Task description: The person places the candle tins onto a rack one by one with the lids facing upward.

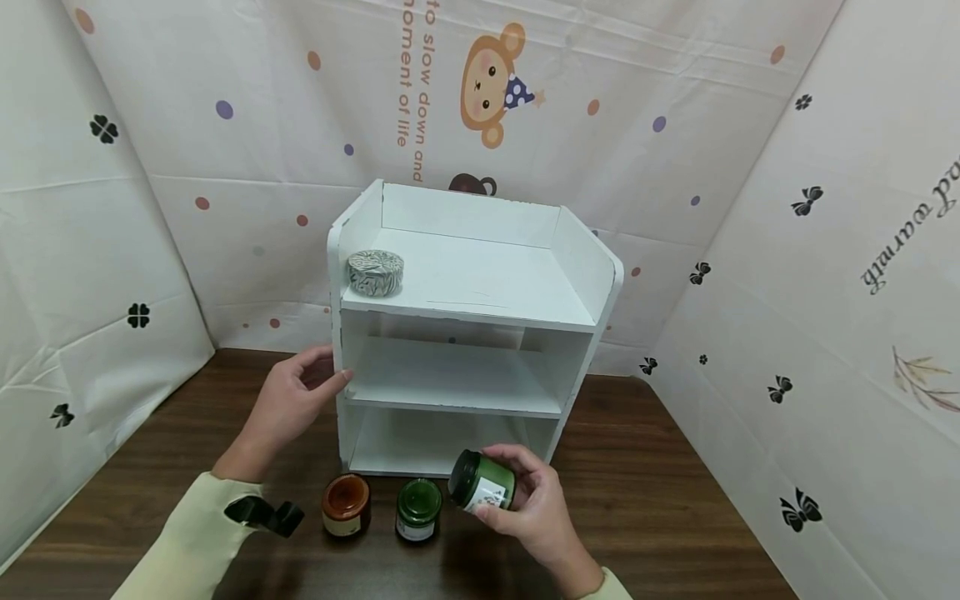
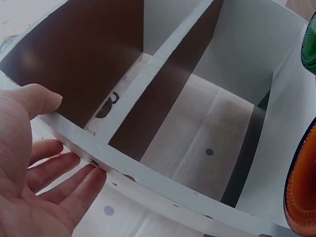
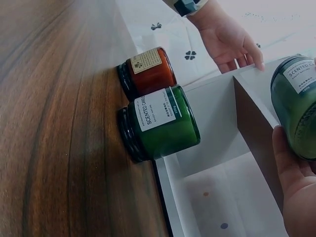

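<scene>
In my right hand [image 1: 528,504] I grip a green scented candle jar [image 1: 491,486], tilted, its black lid to the left, in front of the shelf's bottom tier. The right wrist view shows this candle jar [image 3: 298,106] at the right edge. My left hand [image 1: 288,400] pinches the left side panel of a small white shelf [image 1: 457,375], thumb on the front edge and fingers outside. On the table before the shelf stand an amber candle jar [image 1: 347,497] and a second green candle jar [image 1: 418,502], both lid down. Their labels face forward.
A round grey-green patterned tin [image 1: 376,273] sits on the shelf's top tier at the left. Beneath everything is a dark wooden table [image 1: 637,500]. Printed white cloth [image 1: 262,125] hangs behind and at both sides. A black strap [image 1: 264,515] circles the left wrist.
</scene>
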{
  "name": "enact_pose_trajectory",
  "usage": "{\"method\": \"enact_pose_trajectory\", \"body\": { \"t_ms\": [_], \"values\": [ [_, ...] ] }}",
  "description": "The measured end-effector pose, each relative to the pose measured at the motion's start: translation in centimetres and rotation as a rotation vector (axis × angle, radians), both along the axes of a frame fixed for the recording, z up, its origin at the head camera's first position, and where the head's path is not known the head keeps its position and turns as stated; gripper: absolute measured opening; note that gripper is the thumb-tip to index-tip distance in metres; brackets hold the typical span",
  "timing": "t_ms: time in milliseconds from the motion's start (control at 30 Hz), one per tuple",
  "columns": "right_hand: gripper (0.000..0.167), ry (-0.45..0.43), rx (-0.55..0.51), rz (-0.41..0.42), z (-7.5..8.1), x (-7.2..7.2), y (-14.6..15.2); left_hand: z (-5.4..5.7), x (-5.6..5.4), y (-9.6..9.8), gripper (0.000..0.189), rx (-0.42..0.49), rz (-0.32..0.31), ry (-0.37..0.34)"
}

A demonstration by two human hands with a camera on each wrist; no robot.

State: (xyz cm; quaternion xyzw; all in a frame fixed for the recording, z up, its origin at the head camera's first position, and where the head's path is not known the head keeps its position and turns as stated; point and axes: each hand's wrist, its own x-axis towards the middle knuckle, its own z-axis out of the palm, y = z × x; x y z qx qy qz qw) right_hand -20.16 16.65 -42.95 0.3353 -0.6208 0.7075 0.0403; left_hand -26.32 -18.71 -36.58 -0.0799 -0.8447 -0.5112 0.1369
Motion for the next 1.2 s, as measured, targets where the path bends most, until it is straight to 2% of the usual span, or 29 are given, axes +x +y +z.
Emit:
{"method": "enact_pose_trajectory", "body": {
  "t_ms": [200, 433, 1200],
  "values": [
    [0.055, -0.023, 0.017, -0.015, -0.07, -0.04, 0.12, 0.01, 0.03, -0.05, 0.06, 0.001, -0.002, -0.004],
    [0.055, 0.001, 0.042, -0.034, 0.18, 0.02, 0.18, -0.01, -0.03, -0.1, 0.058, 0.018, -0.016, 0.018],
    [0.055, 0.024, 0.016, -0.02, 0.24, -0.05, 0.05, 0.0, -0.04, -0.01, 0.06, 0.013, -0.018, 0.024]
  ]
}}
